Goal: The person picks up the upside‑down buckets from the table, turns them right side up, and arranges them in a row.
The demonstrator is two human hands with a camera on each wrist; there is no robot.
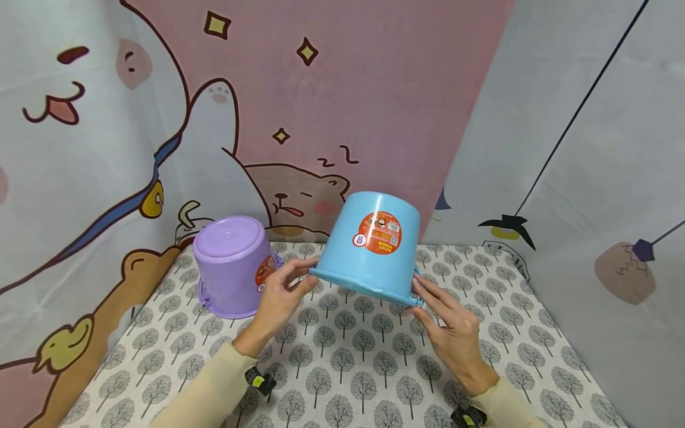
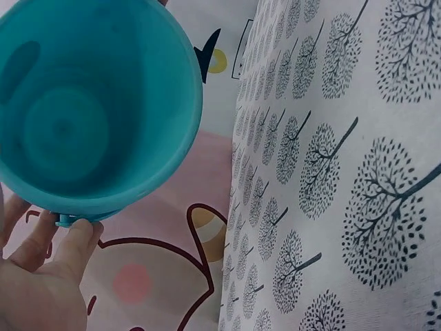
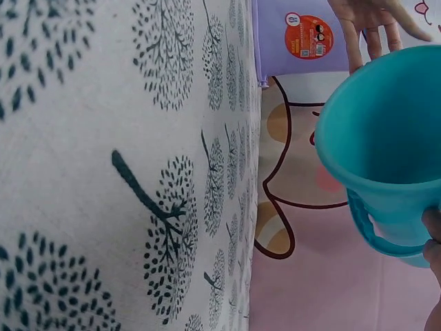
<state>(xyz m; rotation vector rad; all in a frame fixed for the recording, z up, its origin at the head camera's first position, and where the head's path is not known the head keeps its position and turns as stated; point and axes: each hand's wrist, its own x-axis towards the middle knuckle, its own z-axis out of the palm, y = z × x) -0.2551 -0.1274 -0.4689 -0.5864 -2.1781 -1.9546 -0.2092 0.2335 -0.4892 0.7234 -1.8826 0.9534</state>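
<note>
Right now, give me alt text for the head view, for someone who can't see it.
A left hand and right hand hold a blue bucket, tilted and upside down, above a tree-print cloth. To its left, a purple bucket stands upside down on the cloth, before a cartoon-animal backdrop.

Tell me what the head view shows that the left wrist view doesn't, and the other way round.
Only the head view: the purple bucket, upside down, and the orange-red sticker on the blue bucket.
Only the left wrist view: the blue bucket's hollow inside.
Both: the blue bucket, the left hand at its rim, and the tree-patterned cloth.
</note>
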